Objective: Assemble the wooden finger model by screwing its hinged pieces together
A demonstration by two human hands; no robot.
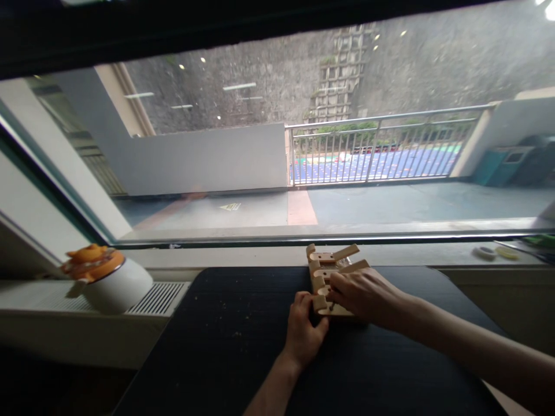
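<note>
A light wooden assembly (324, 274) with rounded pieces along its left side lies on the dark table (243, 329). Several flat wooden slats stick out from it, and the far slat (347, 252) slants up to the right. My left hand (303, 329) grips the near left corner, thumb in front and fingers along the left side. Over the right part reaches my right hand (358, 292), its fingers bent and pressed together on the assembly. What those fingertips hold, if anything, is hidden. A small dark piece (332, 307), perhaps a screw, shows near them.
Left of the table, a white pot with an orange top (119, 283) stands by a vent grille (158, 297). Behind runs a pale windowsill (251, 256) under a large window. Small ring-shaped items (484, 252) and green things (537, 242) lie at the sill's right end.
</note>
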